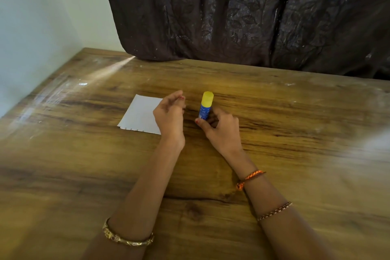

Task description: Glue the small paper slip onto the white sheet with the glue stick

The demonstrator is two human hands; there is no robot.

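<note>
A white sheet [139, 115] lies flat on the wooden table [295, 124], left of centre. My left hand [169, 115] hovers over the sheet's right edge with its fingers loosely curled and apart, holding nothing that I can see. A glue stick [205, 104] with a blue body and a yellow cap stands upright just right of that hand. My right hand [221, 131] grips the lower part of the stick between thumb and fingers. The cap is on. The small paper slip is not visible; my left hand hides part of the sheet.
A dark patterned curtain [253, 12] hangs down to the table's far edge. A pale wall [42, 17] borders the table on the left. Bangles and thread bands circle both wrists.
</note>
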